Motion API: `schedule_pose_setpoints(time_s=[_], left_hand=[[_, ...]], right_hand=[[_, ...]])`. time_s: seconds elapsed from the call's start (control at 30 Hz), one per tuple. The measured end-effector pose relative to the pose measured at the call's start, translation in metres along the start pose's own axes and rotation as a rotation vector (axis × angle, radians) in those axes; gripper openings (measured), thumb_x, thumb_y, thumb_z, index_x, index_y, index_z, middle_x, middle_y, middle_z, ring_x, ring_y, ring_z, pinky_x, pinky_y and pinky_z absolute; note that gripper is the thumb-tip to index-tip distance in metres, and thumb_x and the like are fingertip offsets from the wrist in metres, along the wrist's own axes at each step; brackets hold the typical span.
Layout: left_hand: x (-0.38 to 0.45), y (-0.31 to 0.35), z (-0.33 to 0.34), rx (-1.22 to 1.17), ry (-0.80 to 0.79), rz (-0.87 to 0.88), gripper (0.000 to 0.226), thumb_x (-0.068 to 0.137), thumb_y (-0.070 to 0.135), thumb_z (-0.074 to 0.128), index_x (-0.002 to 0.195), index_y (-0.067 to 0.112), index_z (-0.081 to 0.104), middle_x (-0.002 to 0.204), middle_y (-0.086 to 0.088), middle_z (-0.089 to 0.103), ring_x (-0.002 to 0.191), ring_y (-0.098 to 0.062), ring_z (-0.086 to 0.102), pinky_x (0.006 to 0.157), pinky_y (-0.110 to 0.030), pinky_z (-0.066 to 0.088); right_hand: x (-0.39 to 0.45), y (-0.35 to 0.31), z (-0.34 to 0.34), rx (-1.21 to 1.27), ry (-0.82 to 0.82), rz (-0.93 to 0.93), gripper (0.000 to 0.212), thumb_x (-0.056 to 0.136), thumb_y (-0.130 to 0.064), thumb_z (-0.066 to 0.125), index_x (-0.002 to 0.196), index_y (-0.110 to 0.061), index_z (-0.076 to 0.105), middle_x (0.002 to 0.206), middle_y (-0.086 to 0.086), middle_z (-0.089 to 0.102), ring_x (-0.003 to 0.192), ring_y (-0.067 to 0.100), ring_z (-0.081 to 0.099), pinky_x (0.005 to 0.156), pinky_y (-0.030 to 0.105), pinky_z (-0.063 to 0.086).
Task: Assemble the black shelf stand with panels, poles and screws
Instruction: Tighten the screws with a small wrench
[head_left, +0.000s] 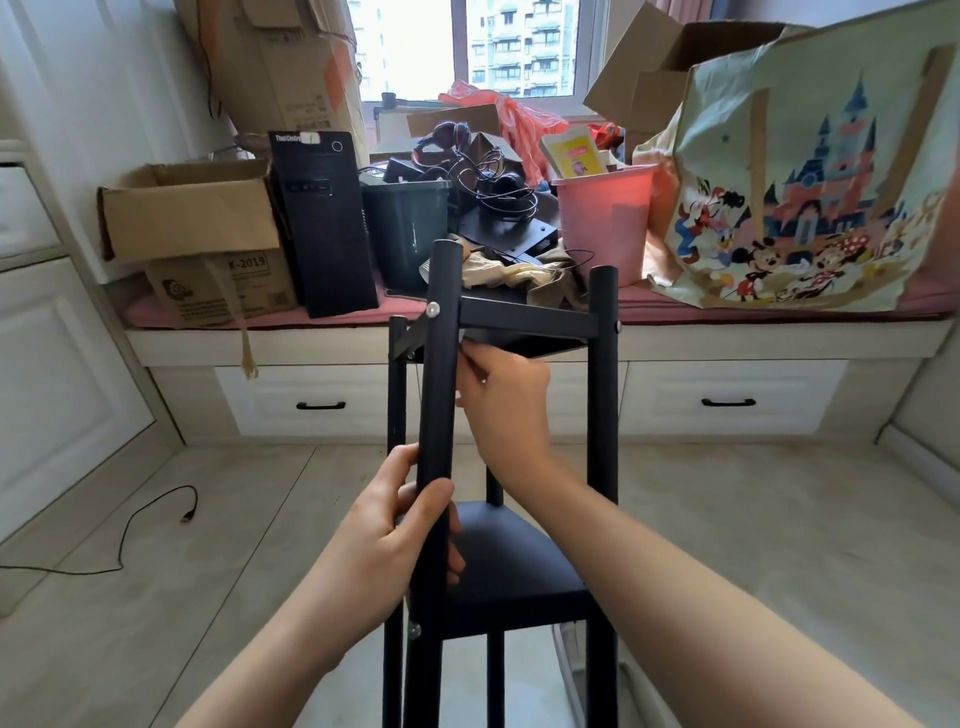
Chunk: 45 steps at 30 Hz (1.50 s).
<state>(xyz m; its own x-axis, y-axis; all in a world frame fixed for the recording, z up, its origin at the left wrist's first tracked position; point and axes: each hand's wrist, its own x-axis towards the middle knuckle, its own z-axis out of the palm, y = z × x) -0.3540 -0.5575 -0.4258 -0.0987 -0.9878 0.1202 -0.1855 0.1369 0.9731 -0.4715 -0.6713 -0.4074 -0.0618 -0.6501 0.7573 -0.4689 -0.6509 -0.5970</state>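
Note:
The black shelf stand rises in front of me, with a lower panel (511, 558) and an upper panel (524, 317) fixed between upright poles. My left hand (387, 545) wraps around the near left pole (439, 395), which leans slightly inward. A silver screw (432, 310) sits in that pole at the upper panel's corner. My right hand (501, 400) reaches under the upper panel beside that pole, fingers pinched on something small that I cannot make out. The right pole (602, 384) carries a dark screw (617, 326). A thinner back pole (397, 384) stands at the left.
A window bench (779, 338) with drawers runs behind the stand. On it sit cardboard boxes (192, 213), a black computer tower (324, 223), a dark bin (408, 228), a pink bin (605, 223), tangled cables and a cartoon tote bag (810, 187). A black cable (150, 519) lies on the floor.

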Motion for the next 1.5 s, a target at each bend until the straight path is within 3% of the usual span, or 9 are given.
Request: schedule_pose_setpoints(time_s=[0.13, 0.27, 0.4, 0.53, 0.93, 1.1, 1.23, 1.37, 1.5], left_hand=[[0.002, 0.001, 0.001, -0.004, -0.011, -0.001, 0.014, 0.103, 0.025, 0.047, 0.117, 0.024, 0.051, 0.071, -0.001, 0.064, 0.061, -0.027, 0.067, 0.06, -0.037, 0.061], [0.003, 0.003, 0.0, -0.002, -0.019, -0.006, 0.016, 0.103, 0.025, 0.046, 0.118, 0.027, 0.05, 0.07, 0.001, 0.064, 0.061, -0.025, 0.067, 0.057, -0.03, 0.058], [0.005, 0.002, -0.001, 0.021, 0.005, 0.014, 0.015, 0.104, 0.023, 0.045, 0.118, 0.025, 0.05, 0.07, 0.0, 0.064, 0.059, -0.027, 0.066, 0.059, -0.038, 0.061], [0.005, 0.001, -0.003, 0.032, 0.007, 0.018, 0.016, 0.104, 0.023, 0.045, 0.119, 0.024, 0.05, 0.07, 0.001, 0.064, 0.059, -0.027, 0.066, 0.062, -0.045, 0.062], [0.003, 0.001, -0.008, 0.038, -0.005, 0.002, 0.019, 0.102, 0.026, 0.046, 0.121, 0.031, 0.047, 0.071, 0.001, 0.067, 0.062, -0.025, 0.068, 0.065, -0.043, 0.063], [0.003, 0.0, -0.008, 0.033, -0.008, 0.002, 0.02, 0.102, 0.024, 0.047, 0.121, 0.031, 0.047, 0.071, 0.003, 0.067, 0.062, -0.025, 0.068, 0.065, -0.044, 0.063], [0.003, 0.0, -0.007, 0.054, -0.006, 0.024, 0.019, 0.103, 0.024, 0.047, 0.119, 0.033, 0.047, 0.072, 0.001, 0.068, 0.062, -0.027, 0.069, 0.067, -0.048, 0.062], [0.004, 0.0, -0.008, 0.056, -0.013, 0.03, 0.019, 0.102, 0.025, 0.047, 0.119, 0.032, 0.048, 0.071, 0.001, 0.067, 0.062, -0.028, 0.068, 0.067, -0.049, 0.062], [0.004, -0.001, -0.007, 0.049, -0.018, 0.036, 0.016, 0.102, 0.023, 0.047, 0.116, 0.029, 0.05, 0.07, 0.001, 0.065, 0.061, -0.027, 0.067, 0.066, -0.051, 0.062]], right_hand=[[0.003, 0.003, 0.001, -0.118, 0.019, -0.007, 0.031, 0.097, -0.026, 0.056, 0.076, -0.009, 0.071, 0.061, -0.001, 0.065, 0.054, 0.015, 0.058, 0.058, 0.023, 0.042], [0.006, 0.009, -0.003, -0.09, -0.07, 0.086, 0.031, 0.099, -0.026, 0.051, 0.08, -0.01, 0.069, 0.065, -0.001, 0.067, 0.059, 0.019, 0.064, 0.061, 0.039, 0.055], [0.003, 0.005, -0.014, -0.117, -0.194, 0.163, 0.023, 0.1, -0.02, 0.049, 0.09, -0.008, 0.066, 0.07, 0.005, 0.066, 0.063, 0.024, 0.065, 0.062, 0.046, 0.056], [0.003, -0.005, -0.03, -0.133, -0.208, 0.172, 0.021, 0.101, -0.016, 0.048, 0.095, -0.008, 0.067, 0.078, 0.006, 0.067, 0.068, 0.024, 0.064, 0.067, 0.047, 0.056], [0.012, -0.022, -0.052, -0.216, -0.229, 0.091, 0.022, 0.093, -0.011, 0.059, 0.078, -0.008, 0.076, 0.063, 0.004, 0.065, 0.055, 0.017, 0.058, 0.052, 0.027, 0.046], [0.018, -0.024, -0.054, -0.203, -0.262, 0.127, 0.025, 0.093, -0.015, 0.062, 0.075, -0.008, 0.077, 0.065, 0.001, 0.07, 0.059, 0.012, 0.065, 0.065, 0.03, 0.055], [0.017, -0.024, -0.048, -0.115, -0.272, 0.19, 0.022, 0.095, -0.016, 0.062, 0.081, -0.008, 0.078, 0.07, 0.0, 0.073, 0.044, 0.002, 0.059, 0.052, 0.015, 0.051], [0.006, -0.019, -0.033, -0.036, -0.184, 0.177, 0.021, 0.097, -0.016, 0.061, 0.086, -0.006, 0.076, 0.07, 0.001, 0.072, 0.05, 0.003, 0.065, 0.055, 0.013, 0.05], [-0.002, -0.01, -0.017, 0.037, -0.097, 0.157, 0.018, 0.098, -0.013, 0.059, 0.094, -0.005, 0.075, 0.075, 0.001, 0.07, 0.062, 0.002, 0.067, 0.049, 0.015, 0.051]])
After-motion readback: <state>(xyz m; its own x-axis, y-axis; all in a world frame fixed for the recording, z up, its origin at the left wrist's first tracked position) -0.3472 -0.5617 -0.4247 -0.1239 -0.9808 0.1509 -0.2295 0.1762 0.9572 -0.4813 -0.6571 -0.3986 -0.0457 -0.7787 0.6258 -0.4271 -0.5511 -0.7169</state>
